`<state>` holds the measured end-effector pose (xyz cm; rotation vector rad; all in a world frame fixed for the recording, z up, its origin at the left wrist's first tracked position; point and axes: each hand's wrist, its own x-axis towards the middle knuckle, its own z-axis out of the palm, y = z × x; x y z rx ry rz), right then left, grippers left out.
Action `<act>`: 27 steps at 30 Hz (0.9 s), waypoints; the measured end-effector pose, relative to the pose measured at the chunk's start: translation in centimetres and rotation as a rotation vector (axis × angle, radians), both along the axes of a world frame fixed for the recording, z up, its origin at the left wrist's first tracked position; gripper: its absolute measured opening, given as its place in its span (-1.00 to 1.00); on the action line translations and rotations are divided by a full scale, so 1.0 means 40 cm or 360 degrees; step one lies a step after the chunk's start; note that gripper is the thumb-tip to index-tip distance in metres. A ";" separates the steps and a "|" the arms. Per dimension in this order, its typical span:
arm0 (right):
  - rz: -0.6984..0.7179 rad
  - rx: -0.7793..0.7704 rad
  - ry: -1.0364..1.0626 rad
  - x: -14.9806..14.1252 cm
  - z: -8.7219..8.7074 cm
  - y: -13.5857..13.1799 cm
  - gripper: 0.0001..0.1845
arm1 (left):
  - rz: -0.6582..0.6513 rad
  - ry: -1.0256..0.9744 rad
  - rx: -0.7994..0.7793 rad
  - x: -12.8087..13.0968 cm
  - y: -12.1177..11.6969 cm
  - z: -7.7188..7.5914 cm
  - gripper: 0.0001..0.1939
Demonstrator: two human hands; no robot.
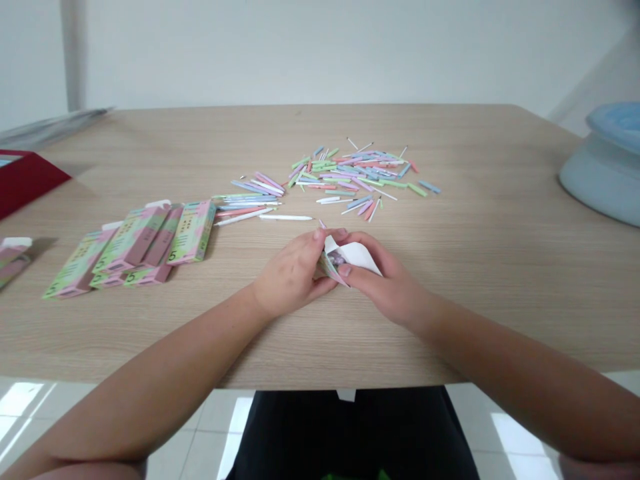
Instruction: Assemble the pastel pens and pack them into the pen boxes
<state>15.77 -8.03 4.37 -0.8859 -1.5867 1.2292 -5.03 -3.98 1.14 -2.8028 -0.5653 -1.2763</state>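
Both hands hold one small pink-and-green carton point(329, 268) over the near middle of the table. Its end faces me with white flaps point(361, 253) folded outward, and something small and greyish shows inside, too unclear to name. My left hand point(293, 273) wraps the carton's left side, fingers closed round it. From the right, my right hand point(390, 283) grips it, with the thumb at the opening and the fingers behind the flap. Just beyond the hands lie slim white pens point(286, 217) and a scattered pile of short pastel sticks point(360, 170).
Several like cartons point(193, 233) marked 5 lie stacked at left, with another carton point(13, 257) at the edge. A bundle of pastel pens point(247, 200) lies beside them. A red box point(30, 180) stands far left; a pale blue rounded object point(607, 167) stands far right.
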 end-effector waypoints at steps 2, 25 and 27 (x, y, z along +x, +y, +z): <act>-0.0004 -0.0043 -0.0020 0.001 -0.002 0.004 -0.82 | 0.0046 0.0023 -0.0012 -0.001 0.000 0.000 0.21; -0.0212 -0.0582 0.0331 0.027 -0.144 0.106 -0.45 | 0.1202 0.0924 -0.0865 -0.013 -0.066 0.106 -0.18; -0.0199 -0.0583 0.0307 0.030 -0.146 0.104 -0.42 | 0.1262 0.0833 -0.0865 -0.040 -0.103 0.136 -0.22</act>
